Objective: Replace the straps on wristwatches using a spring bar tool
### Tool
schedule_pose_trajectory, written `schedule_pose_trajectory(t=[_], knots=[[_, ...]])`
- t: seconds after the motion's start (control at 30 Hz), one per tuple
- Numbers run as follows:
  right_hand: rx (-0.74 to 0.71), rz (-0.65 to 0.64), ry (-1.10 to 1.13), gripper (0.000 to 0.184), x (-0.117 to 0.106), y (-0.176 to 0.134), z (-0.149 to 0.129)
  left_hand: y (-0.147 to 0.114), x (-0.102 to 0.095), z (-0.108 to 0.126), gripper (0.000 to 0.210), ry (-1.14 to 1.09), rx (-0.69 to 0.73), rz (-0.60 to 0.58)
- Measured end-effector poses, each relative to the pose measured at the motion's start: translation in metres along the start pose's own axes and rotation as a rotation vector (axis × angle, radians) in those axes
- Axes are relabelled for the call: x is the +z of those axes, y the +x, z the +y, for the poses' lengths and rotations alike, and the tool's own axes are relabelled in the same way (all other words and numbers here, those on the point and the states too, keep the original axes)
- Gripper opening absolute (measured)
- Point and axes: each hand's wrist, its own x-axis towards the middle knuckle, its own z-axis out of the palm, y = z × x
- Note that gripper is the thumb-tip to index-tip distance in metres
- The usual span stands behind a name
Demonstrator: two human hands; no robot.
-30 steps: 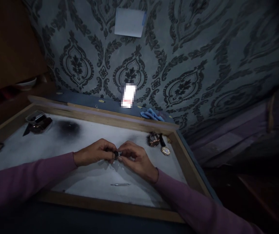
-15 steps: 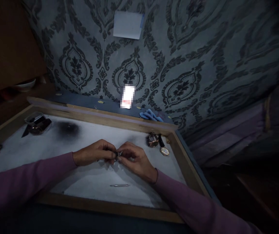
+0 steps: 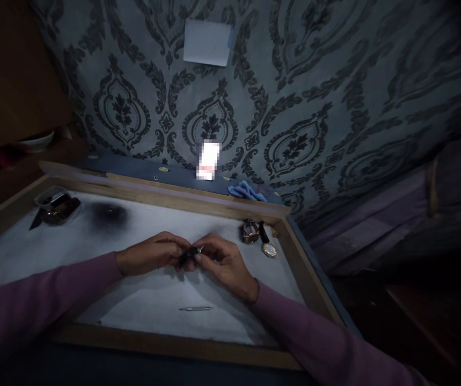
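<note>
Pinching a small dark piece (image 3: 188,258) between their fingertips, the left hand (image 3: 153,254) and the right hand (image 3: 225,262) meet over the white sheet (image 3: 141,305) that lines a wooden tray (image 3: 174,348). The left fingers grip one end, the right thumb and fingers the other, beside a bright glint; fingers hide much of the piece, so whether it is a watch part or a strap I cannot tell. The likeliest trouble is a slip: with so little to hold, uneven pressure from either side could twist it free, and any tiny loose part could spring off onto the sheet. Dim light makes misjudging a fine edge easier. A slim metal tool (image 3: 196,309) lies near the tray's front side, where a dropping wrist or sleeve might roll it. The gold-rimmed watch (image 3: 269,250) and the dark watch (image 3: 250,232) sit well apart at the right, so a knock there seems less likely.
</note>
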Motion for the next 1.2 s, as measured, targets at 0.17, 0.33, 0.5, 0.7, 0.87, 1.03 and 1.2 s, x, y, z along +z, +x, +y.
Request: schedule_pose_trajectory(t=[0.17, 0.33, 0.5, 0.7, 0.87, 1.03, 1.2], knots=[[0.051, -0.005, 0.034, 0.009, 0.002, -0.001, -0.003, 0.001, 0.003, 0.0, 0.022, 0.023, 0.002, 0.034], [0.09, -0.012, 0.019, 0.008, 0.004, -0.002, 0.0, 0.004, 0.002, -0.005, 0.023, 0.132, -0.002, 0.103], [0.097, 0.003, -0.045, 0.009, 0.005, -0.003, 0.0, 0.006, 0.005, -0.008, 0.026, 0.177, -0.009, 0.187], [-0.03, 0.055, -0.151, 0.012, 0.005, 0.0, -0.013, 0.008, 0.009, -0.006, 0.02, 0.216, 0.004, 0.225], [0.031, 0.108, -0.098, 0.009, 0.006, 0.0, -0.013, 0.007, 0.008, -0.006, 0.017, 0.212, -0.016, 0.25], [0.187, 0.092, 0.139, 0.008, 0.008, 0.001, -0.01, 0.008, 0.007, -0.006, 0.018, 0.233, -0.002, 0.243], [0.248, 0.067, 0.278, 0.015, 0.006, 0.004, -0.012, 0.008, 0.007, -0.007, 0.018, 0.22, -0.017, 0.256]])
